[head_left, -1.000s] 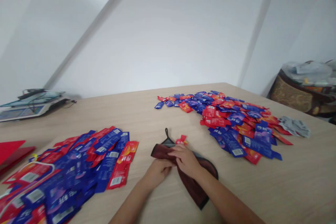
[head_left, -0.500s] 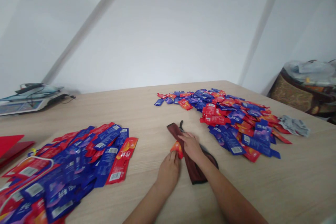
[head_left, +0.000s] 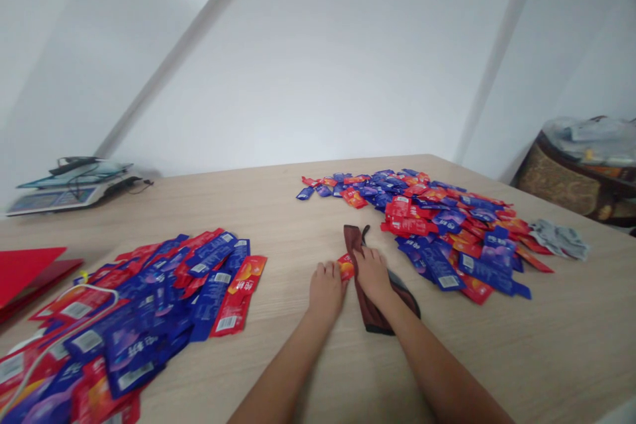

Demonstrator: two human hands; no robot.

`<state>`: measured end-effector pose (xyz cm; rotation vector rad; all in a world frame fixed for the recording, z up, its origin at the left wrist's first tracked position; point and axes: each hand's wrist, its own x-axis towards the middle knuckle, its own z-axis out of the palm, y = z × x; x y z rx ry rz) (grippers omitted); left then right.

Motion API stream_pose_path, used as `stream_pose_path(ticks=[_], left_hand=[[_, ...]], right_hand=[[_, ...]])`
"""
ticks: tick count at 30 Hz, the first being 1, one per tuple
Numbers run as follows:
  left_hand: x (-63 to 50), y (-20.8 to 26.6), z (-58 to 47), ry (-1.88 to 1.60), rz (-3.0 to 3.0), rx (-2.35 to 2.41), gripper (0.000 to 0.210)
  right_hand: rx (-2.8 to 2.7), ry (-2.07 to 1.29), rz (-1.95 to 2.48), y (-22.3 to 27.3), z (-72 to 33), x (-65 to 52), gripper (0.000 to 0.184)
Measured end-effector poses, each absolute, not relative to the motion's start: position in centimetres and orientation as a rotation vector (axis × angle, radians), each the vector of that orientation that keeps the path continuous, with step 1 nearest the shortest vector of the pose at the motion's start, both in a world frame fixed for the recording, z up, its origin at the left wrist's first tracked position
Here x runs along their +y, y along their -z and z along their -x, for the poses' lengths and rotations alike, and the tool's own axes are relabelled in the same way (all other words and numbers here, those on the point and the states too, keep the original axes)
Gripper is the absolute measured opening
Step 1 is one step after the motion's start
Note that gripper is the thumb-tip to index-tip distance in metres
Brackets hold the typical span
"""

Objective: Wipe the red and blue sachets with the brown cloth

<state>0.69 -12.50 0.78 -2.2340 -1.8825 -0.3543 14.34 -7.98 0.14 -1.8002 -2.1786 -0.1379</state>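
Observation:
My left hand (head_left: 325,293) rests on the table with its fingers bent onto a small red-and-orange packet (head_left: 346,267). The packet's right end runs under a dark brown fabric piece (head_left: 370,308) with black edging. Over that fabric lies my right hand (head_left: 371,275), its fingers closed on the upper part; the fingertips are partly hidden. A black loop sticks out at the fabric's top, and a rounded grey part with a dark rim shows beneath my right wrist. To the right of my hands is a large pile of red and blue packets (head_left: 442,228).
Another heap of red and blue packets (head_left: 149,318) covers the left front, with a pale cord across it. Red folded sheets (head_left: 30,275) and a scale (head_left: 69,192) with items on top stand farther left. Grey gloves (head_left: 559,238) lie right; a patterned chair (head_left: 561,175) holds plastic bags.
Both hands and the brown fabric have shifted slightly right in view, and the fabric now stands more upright in the picture. The whole scene also moves a little right as the camera turns.

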Motion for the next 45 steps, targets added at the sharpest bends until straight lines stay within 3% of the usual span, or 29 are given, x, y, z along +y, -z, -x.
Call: stream_pose_path(ticks=[5,12,20,27,32,39,45], left_hand=[[-12.7,-0.4,0.1,0.35,2.239,-1.819,0.043],[-12.5,0.0,0.4,0.425,2.301,-1.814,0.035],[-12.8,-0.6,1.2,0.577,2.382,-1.862,0.032],[-12.9,-1.1,3.2,1.036,2.258,-2.238,0.046],[-11.2,0.2,3.7,1.495,2.352,-2.454,0.034],[-11.0,0.4,4.5,1.648,2.417,-2.681,0.039],[-11.1,0.0,4.2,2.004,2.4,-2.778,0.037]], right_hand=[[-2.043,0.092,1.835,-0.1,-16.3,-7.2,0.046],[-2.277,-0.061,1.374,-0.9,-13.6,-9.8,0.054],[-2.043,-0.115,1.796,-0.3,-16.1,-7.0,0.051],[-1.574,-0.256,1.342,-1.2,-16.3,-8.8,0.049],[-2.128,-0.256,1.141,-1.8,-11.1,-12.4,0.054],[-2.257,-0.15,1.67,-1.4,-12.5,-9.4,0.049],[-2.189,-0.105,1.704,-0.8,-14.2,-8.0,0.051]])
